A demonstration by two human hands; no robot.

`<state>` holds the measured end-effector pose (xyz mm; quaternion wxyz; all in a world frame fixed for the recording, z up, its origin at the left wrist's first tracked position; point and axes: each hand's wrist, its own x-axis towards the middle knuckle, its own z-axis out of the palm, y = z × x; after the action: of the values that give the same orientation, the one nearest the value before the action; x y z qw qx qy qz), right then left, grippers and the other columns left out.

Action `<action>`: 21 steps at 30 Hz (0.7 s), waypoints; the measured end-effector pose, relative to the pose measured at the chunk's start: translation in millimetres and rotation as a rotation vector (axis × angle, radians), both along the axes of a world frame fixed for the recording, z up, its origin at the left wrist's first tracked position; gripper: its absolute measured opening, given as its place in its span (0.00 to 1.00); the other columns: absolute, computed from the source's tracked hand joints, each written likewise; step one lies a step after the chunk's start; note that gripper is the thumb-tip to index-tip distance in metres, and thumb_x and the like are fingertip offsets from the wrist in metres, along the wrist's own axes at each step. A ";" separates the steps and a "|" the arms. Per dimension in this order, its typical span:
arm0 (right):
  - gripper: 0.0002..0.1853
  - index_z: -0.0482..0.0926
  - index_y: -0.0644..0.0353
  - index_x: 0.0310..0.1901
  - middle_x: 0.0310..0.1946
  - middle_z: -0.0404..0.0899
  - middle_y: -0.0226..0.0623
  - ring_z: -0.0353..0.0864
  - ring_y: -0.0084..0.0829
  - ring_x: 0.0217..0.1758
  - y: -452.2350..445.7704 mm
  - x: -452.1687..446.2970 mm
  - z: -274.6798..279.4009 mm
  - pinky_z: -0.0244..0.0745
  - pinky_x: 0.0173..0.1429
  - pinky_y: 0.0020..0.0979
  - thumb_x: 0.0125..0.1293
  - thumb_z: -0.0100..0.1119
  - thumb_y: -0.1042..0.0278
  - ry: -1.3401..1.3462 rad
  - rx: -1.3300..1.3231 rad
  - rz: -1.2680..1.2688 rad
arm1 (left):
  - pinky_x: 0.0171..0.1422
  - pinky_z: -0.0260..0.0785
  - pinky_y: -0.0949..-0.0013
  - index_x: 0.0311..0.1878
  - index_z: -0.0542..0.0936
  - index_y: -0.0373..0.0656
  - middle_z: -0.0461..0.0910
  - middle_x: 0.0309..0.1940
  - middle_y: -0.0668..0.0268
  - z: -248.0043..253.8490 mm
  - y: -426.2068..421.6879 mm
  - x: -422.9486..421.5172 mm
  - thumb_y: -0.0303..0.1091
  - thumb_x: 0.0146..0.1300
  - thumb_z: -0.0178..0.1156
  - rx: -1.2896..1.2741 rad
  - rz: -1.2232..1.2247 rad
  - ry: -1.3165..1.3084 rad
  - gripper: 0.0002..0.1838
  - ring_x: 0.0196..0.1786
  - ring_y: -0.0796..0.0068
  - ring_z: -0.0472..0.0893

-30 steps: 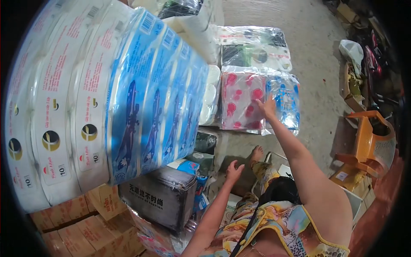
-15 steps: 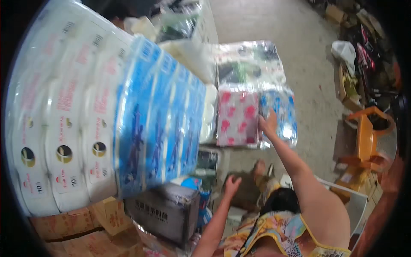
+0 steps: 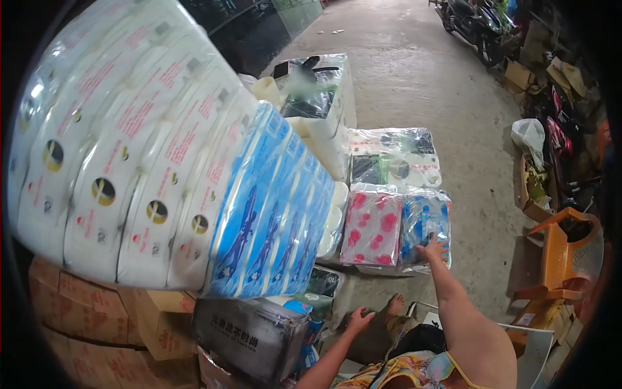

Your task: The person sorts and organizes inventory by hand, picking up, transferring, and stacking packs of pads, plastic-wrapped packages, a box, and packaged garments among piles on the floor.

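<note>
My right hand (image 3: 433, 250) rests with spread fingers on the lower part of a blue patterned pack (image 3: 426, 220). Directly left of that pack lies a pack with pink dots (image 3: 371, 227). Behind both is a white and green wrapped pack (image 3: 395, 159). My left hand (image 3: 358, 320) hangs lower down, near my bare foot, with its fingers apart and nothing in it. Left of it stands a grey box (image 3: 251, 334) with printed characters.
Tall stacks of white wrapped rolls (image 3: 129, 142) and blue wrapped rolls (image 3: 278, 214) fill the left. Cartons (image 3: 97, 311) sit below them. An orange plastic chair (image 3: 560, 256) stands at right. A motorcycle (image 3: 476, 23) is at the back.
The view has tilted up, so the packs appear lower and the motorcycle shows. My right hand has moved from between the pink and blue packs onto the blue one.
</note>
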<state>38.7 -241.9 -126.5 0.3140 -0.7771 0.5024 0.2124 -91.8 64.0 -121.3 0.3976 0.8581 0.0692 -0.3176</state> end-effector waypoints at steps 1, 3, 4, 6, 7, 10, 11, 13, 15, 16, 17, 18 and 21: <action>0.52 0.39 0.34 0.62 0.63 0.31 0.52 0.31 0.59 0.64 2.0 3.0 -1.0 0.39 0.55 0.66 0.39 0.66 0.51 -0.046 -0.026 0.042 | 0.50 0.64 0.67 0.52 0.67 0.37 0.71 0.46 0.55 6.7 -1.8 -0.4 0.50 0.47 0.59 -0.039 0.026 0.019 0.33 0.48 0.65 0.72; 0.48 0.44 0.47 0.62 0.60 0.45 0.56 0.45 0.56 0.62 21.0 9.6 25.2 0.48 0.58 0.56 0.41 0.64 0.53 -0.099 -0.153 0.112 | 0.50 0.64 0.67 0.52 0.66 0.37 0.71 0.46 0.56 18.9 -6.4 -0.8 0.49 0.47 0.60 -0.092 0.084 0.039 0.33 0.48 0.67 0.72; 0.48 0.44 0.47 0.62 0.60 0.45 0.56 0.45 0.56 0.62 23.0 15.1 24.4 0.48 0.58 0.56 0.41 0.64 0.53 -0.100 -0.163 0.149 | 0.50 0.63 0.68 0.52 0.66 0.38 0.71 0.45 0.56 20.2 -8.4 -1.7 0.50 0.47 0.60 -0.211 0.103 0.032 0.33 0.48 0.66 0.72; 0.40 0.57 0.61 0.57 0.51 0.63 0.58 0.63 0.47 0.55 36.2 24.8 23.6 0.61 0.55 0.39 0.43 0.63 0.53 -0.529 0.070 0.437 | 0.51 0.63 0.69 0.52 0.66 0.38 0.71 0.45 0.56 41.0 -11.7 -8.2 0.49 0.47 0.60 -0.370 0.130 -0.008 0.33 0.48 0.68 0.71; 0.35 0.62 0.65 0.52 0.45 0.68 0.55 0.68 0.43 0.50 49.3 29.0 32.9 0.64 0.51 0.34 0.45 0.61 0.53 -0.569 0.128 0.584 | 0.51 0.63 0.69 0.52 0.65 0.37 0.71 0.44 0.57 69.4 -12.3 -10.5 0.49 0.47 0.60 -0.410 0.132 -0.042 0.33 0.48 0.69 0.71; 0.23 0.72 0.67 0.44 0.41 0.73 0.48 0.72 0.34 0.45 110.3 29.8 115.5 0.67 0.46 0.30 0.52 0.56 0.57 -0.633 0.436 1.075 | 0.51 0.63 0.71 0.52 0.64 0.37 0.71 0.44 0.59 128.7 -8.6 -23.8 0.43 0.50 0.60 -0.556 0.181 -0.128 0.29 0.48 0.73 0.71; 0.21 0.72 0.66 0.44 0.41 0.74 0.46 0.73 0.33 0.44 132.0 20.4 151.7 0.67 0.46 0.29 0.53 0.54 0.58 -0.579 0.521 1.213 | 0.51 0.63 0.71 0.52 0.64 0.37 0.71 0.44 0.59 146.0 -3.2 -29.9 0.43 0.50 0.60 -0.572 0.196 -0.141 0.29 0.48 0.73 0.71; 0.19 0.73 0.63 0.44 0.41 0.74 0.42 0.73 0.31 0.44 173.1 -5.6 215.8 0.66 0.48 0.28 0.56 0.52 0.58 -0.520 0.600 1.496 | 0.53 0.62 0.73 0.53 0.63 0.37 0.71 0.44 0.61 174.7 12.8 -45.9 0.36 0.53 0.58 -0.795 0.289 -0.164 0.26 0.49 0.74 0.70; 0.20 0.73 0.64 0.43 0.41 0.74 0.43 0.73 0.31 0.43 205.5 -21.9 240.7 0.66 0.47 0.29 0.55 0.53 0.56 -0.505 0.655 1.661 | 0.55 0.60 0.72 0.55 0.60 0.37 0.65 0.50 0.63 192.4 38.0 -64.6 0.31 0.58 0.52 -1.051 0.326 -0.168 0.23 0.51 0.76 0.67; 0.21 0.74 0.64 0.42 0.40 0.75 0.44 0.74 0.32 0.42 225.8 -32.0 248.1 0.67 0.47 0.30 0.54 0.54 0.54 -0.495 0.728 1.803 | 0.56 0.60 0.73 0.55 0.60 0.37 0.66 0.49 0.64 212.1 49.6 -76.6 0.31 0.57 0.52 -1.075 0.315 -0.274 0.23 0.51 0.76 0.67; 0.20 0.73 0.64 0.43 0.40 0.75 0.42 0.74 0.31 0.42 243.0 -42.3 251.8 0.67 0.47 0.29 0.54 0.55 0.56 -0.499 0.826 1.813 | 0.56 0.60 0.73 0.55 0.60 0.38 0.66 0.48 0.65 233.9 62.6 -88.3 0.31 0.57 0.52 -1.091 0.316 -0.387 0.22 0.50 0.76 0.67; 0.20 0.72 0.64 0.45 0.40 0.75 0.40 0.74 0.30 0.42 258.8 -52.2 255.5 0.67 0.47 0.29 0.54 0.55 0.58 -0.487 0.933 1.822 | 0.55 0.61 0.73 0.54 0.61 0.37 0.67 0.46 0.66 246.3 76.6 -99.7 0.31 0.57 0.53 -1.060 0.346 -0.447 0.22 0.50 0.76 0.67; 0.20 0.70 0.66 0.47 0.41 0.75 0.37 0.73 0.26 0.43 313.2 -96.4 291.6 0.68 0.47 0.25 0.54 0.57 0.66 -0.288 1.099 1.635 | 0.54 0.62 0.73 0.53 0.62 0.38 0.68 0.43 0.67 260.0 119.8 -140.5 0.29 0.56 0.54 -1.108 0.505 -0.574 0.21 0.48 0.77 0.68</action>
<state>-57.7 71.3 165.1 0.4454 -0.6492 -0.3986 0.4704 -232.3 183.9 138.7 0.8439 0.5351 -0.0138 0.0373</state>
